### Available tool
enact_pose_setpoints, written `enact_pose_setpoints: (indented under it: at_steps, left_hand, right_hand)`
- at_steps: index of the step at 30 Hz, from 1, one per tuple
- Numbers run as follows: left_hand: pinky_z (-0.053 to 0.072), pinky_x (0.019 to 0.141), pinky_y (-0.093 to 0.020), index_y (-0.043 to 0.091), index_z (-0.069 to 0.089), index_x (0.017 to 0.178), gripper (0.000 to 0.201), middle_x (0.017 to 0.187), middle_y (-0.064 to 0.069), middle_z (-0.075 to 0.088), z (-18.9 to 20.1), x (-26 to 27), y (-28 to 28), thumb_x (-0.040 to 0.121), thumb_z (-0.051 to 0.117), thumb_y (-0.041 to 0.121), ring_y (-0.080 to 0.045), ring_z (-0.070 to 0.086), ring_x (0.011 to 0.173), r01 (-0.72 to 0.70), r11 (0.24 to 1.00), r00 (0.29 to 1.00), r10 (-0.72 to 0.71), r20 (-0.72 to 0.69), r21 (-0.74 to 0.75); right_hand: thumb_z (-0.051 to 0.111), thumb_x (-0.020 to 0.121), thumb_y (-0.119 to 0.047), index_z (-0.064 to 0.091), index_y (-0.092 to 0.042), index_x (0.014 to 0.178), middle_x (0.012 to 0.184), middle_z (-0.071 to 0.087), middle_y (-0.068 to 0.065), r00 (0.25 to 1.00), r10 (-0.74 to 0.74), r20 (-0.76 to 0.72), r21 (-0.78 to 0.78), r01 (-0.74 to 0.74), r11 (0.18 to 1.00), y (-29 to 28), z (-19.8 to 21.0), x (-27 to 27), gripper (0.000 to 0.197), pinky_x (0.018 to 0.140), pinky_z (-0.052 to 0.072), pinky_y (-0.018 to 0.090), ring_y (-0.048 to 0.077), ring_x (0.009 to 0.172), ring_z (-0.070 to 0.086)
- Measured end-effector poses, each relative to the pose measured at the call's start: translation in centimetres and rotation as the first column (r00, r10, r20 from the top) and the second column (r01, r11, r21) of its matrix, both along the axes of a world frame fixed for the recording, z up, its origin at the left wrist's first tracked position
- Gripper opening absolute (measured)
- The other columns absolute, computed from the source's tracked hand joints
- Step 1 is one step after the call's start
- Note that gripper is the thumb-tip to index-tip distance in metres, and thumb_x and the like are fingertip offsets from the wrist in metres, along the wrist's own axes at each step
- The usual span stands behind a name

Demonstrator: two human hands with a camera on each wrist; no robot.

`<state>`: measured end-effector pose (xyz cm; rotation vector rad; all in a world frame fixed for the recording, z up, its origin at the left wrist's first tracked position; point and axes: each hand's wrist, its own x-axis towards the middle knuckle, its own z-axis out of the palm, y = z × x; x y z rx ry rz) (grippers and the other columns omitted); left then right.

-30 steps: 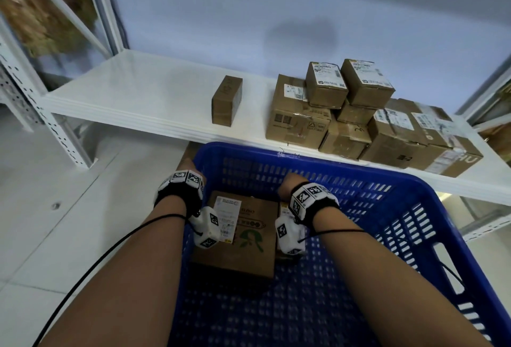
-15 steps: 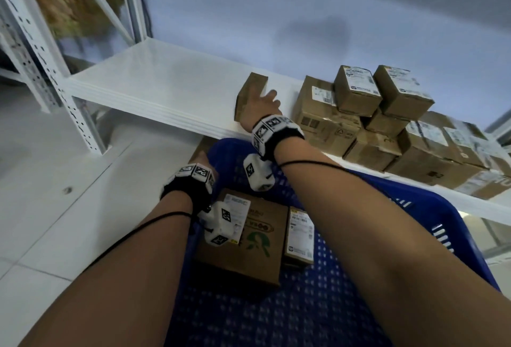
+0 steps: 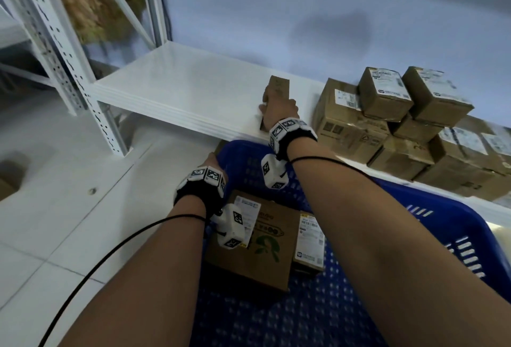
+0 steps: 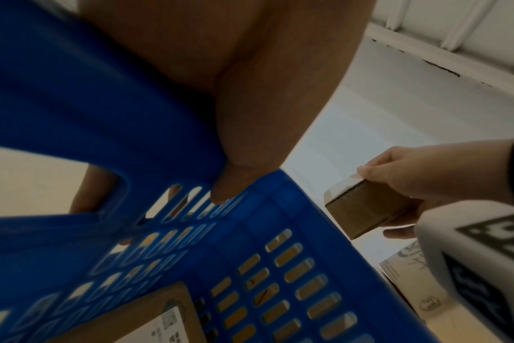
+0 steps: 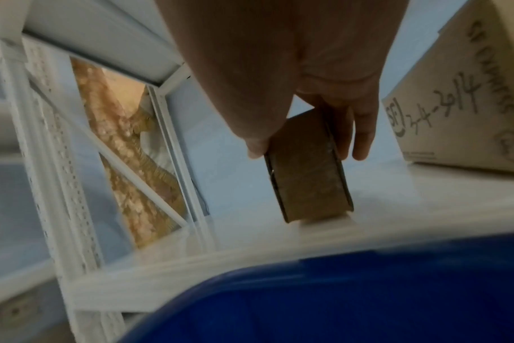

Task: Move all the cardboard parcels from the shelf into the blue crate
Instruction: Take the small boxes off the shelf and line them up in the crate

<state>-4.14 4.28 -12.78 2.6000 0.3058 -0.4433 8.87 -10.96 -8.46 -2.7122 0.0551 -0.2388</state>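
My right hand [image 3: 276,109] grips a small narrow cardboard parcel [image 3: 279,85] [image 5: 308,176] [image 4: 364,211] near the front edge of the white shelf [image 3: 188,92], thumb on its left face and fingers on its right. My left hand [image 3: 211,161] [image 4: 232,185] holds the rim of the blue crate [image 3: 414,214] at its far left corner, thumb inside and fingers through the handle hole. In the crate lie a large flat parcel [image 3: 254,247] with a green logo and a slim parcel [image 3: 309,244] beside it. Several stacked parcels [image 3: 387,120] fill the shelf's right side.
A white perforated shelf upright [image 3: 63,70] stands at the left. The floor [image 3: 55,194] is pale tile, with a brown box [image 3: 8,180] at the far left edge. A pale wall [image 3: 304,15] backs the shelf. A large box with handwriting [image 5: 470,104] stands just right of the gripped parcel.
My right hand has risen out of the crate to the shelf and closed around the small parcel. My left hand has stayed on the crate's rim.
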Motion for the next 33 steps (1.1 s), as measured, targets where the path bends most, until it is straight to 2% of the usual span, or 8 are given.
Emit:
enact_pose_setpoints:
  at_steps: [7,10,14,18,22,26,30,33]
  left_hand:
    - [0.047,0.101,-0.048,0.014,0.041,0.126,0.040,0.127,-0.017,0.058,-0.3,-0.3,-0.2,0.091,0.054,0.029,-0.038,0.058,0.118,-0.072,0.996,0.997,0.072,-0.019,-0.045]
    - [0.046,0.102,-0.049,0.015,0.038,0.134,0.055,0.135,-0.018,0.055,-0.1,-0.9,-1.0,0.086,0.061,0.026,-0.039,0.056,0.121,-0.097,0.993,0.994,0.094,-0.047,-0.061]
    - [0.047,0.102,-0.050,0.011,0.028,0.142,0.069,0.137,-0.023,0.053,-0.1,-1.5,-2.4,0.084,0.064,0.020,-0.040,0.055,0.123,-0.069,0.997,0.996,0.067,-0.052,-0.039]
    - [0.040,0.105,-0.059,0.013,0.023,0.143,0.078,0.140,-0.030,0.043,-0.3,-1.8,-3.6,0.078,0.065,0.016,-0.048,0.047,0.126,-0.110,0.994,0.992,0.111,-0.058,0.015]
    - [0.027,0.113,-0.057,0.007,0.037,0.141,0.057,0.151,-0.024,0.023,2.1,-2.1,-7.2,0.089,0.056,0.023,-0.042,0.023,0.140,-0.124,0.981,0.989,0.111,0.096,0.149]
    - [0.042,0.104,-0.047,0.007,0.059,0.123,0.039,0.137,-0.023,0.048,4.5,-1.9,-13.0,0.098,0.041,0.031,-0.042,0.045,0.128,0.090,0.993,0.963,-0.106,0.248,0.076]
    - [0.039,0.112,-0.042,0.003,0.053,0.136,0.063,0.143,-0.021,0.052,2.9,-3.6,-19.1,0.103,0.025,0.049,-0.036,0.051,0.131,0.295,0.937,0.942,-0.318,-0.106,-0.184]
    - [0.045,0.103,-0.059,0.003,0.054,0.133,0.079,0.130,-0.028,0.061,-0.6,-4.7,-21.4,0.088,0.044,0.068,-0.042,0.062,0.117,0.028,0.821,0.828,-0.338,-0.447,-0.570]
  right_hand:
    - [0.064,0.073,-0.029,0.024,-0.048,0.133,0.108,0.060,0.018,0.999,0.042,0.019,0.575,-0.046,0.817,-1.6,1.4,-7.2,0.074,0.083,0.057,0.047,0.036,0.092,0.062]
    - [0.076,0.075,-0.019,0.023,-0.030,0.147,0.121,0.055,0.005,0.998,0.023,-0.056,0.634,0.017,0.773,-4.3,1.5,-9.7,0.090,0.091,0.056,0.040,0.024,0.108,0.060]
    - [0.078,0.076,-0.008,0.052,-0.014,0.135,0.116,0.064,0.003,0.995,0.036,-0.097,0.683,0.039,0.730,-8.3,2.1,-13.1,0.064,0.083,0.054,0.025,0.017,0.106,0.063]
    - [0.071,0.073,0.010,0.060,-0.018,0.125,0.117,0.061,0.004,0.974,0.137,-0.181,0.683,0.025,0.730,-13.0,1.9,-15.9,0.059,0.080,0.059,0.032,0.022,0.108,0.062]
    - [0.064,0.071,0.015,0.062,-0.041,0.102,0.126,0.056,0.007,0.950,0.207,-0.234,0.566,-0.040,0.823,-18.9,0.3,-18.7,0.064,0.074,0.056,0.026,0.025,0.116,0.056]
    - [0.055,0.075,0.021,0.062,-0.049,0.100,0.128,0.052,0.006,0.928,0.261,-0.267,0.570,-0.066,0.819,-22.9,-1.8,-20.7,0.074,0.080,0.060,0.043,0.029,0.117,0.052]
    - [0.053,0.073,0.027,0.065,-0.044,0.100,0.125,0.055,0.004,0.956,0.227,-0.188,0.624,-0.062,0.779,-24.7,-3.8,-22.3,0.077,0.085,0.058,0.054,0.032,0.120,0.053]
    - [0.049,0.071,0.030,0.067,-0.040,0.101,0.125,0.060,0.009,0.965,0.221,-0.141,0.655,-0.077,0.752,-25.5,-5.4,-22.8,0.079,0.096,0.053,0.052,0.032,0.123,0.055]
